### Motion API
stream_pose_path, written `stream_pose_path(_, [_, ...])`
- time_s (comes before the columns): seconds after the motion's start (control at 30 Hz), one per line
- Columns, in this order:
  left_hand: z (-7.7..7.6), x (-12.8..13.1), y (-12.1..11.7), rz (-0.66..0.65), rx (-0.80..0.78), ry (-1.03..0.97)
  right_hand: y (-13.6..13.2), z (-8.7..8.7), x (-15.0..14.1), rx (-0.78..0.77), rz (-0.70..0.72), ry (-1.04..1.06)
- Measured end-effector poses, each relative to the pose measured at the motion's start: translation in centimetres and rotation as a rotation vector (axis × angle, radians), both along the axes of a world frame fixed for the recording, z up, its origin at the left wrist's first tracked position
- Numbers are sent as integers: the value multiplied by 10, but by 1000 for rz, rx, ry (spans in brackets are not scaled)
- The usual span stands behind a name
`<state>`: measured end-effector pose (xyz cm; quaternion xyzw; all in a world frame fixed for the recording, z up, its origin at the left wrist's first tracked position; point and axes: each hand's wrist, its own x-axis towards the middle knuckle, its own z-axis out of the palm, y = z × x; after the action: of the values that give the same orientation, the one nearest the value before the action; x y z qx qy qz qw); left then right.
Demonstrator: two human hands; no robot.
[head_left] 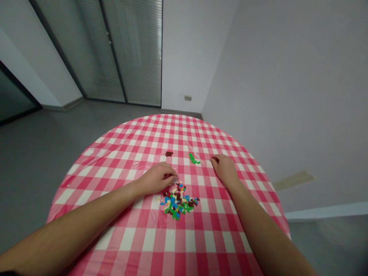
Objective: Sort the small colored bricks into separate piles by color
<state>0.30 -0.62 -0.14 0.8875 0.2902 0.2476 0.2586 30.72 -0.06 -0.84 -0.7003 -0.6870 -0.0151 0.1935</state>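
Note:
A pile of small plastic building bricks (178,203) in blue, green, dark brown, white and a few other colours lies on the checked tablecloth. At its upper left edge is my left hand (159,178), fingers curled and thumb close to them in a pinch. Anything between those fingertips is hidden or too small to name. My right hand (225,168) rests farther right, its fingers also curled together, and I cannot make out what is in them. Between the hands, a little farther off, sits a small group of green bricks (192,158). Dark brown bricks (169,153) lie beyond my left hand.
A red-and-white checked tablecloth (138,245) covers the round table, with some creases at the left. Behind it stand glass doors with blinds (135,50) and a white wall (195,50). Another wall (301,96) runs close along the right side.

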Motion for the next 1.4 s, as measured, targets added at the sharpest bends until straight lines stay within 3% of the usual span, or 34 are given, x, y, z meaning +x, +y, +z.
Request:
stream_pose_path(0.1, [0, -1, 1, -7, 7, 2, -4, 4, -2, 4, 4, 33])
stream_pose_path(0.4, [-2, -4, 5, -50, -15, 39, -19, 23, -6, -279, 139, -2])
stream_pose_path(0.53, [-1, -4, 6, -71, -9, 72, -20, 27, -4, -301, 179, -23])
stream_pose_path(0.63, [3, -5, 4, -100, 15, 109, -24, 29, -16, -228, 199, -14])
stream_pose_path(0.73, [8, -6, 2, -130, 52, 178, -33, 27, -43, -121, 416, 62])
stream_pose_path(0.8, [12, -9, 1, -137, 75, 232, -40, 23, -62, -135, 627, 68])
stream_pose_path(0.9, [16, -13, 1, -158, 84, 293, -46, 16, -81, -191, 758, 32])
stream_pose_path(1.2, [19, -15, -1, -185, 71, 356, -46, 18, -78, -288, 779, 84])
stream_pose_path(1.4, [15, -10, -2, -208, 86, 341, -43, 8, -79, -138, 722, 222])
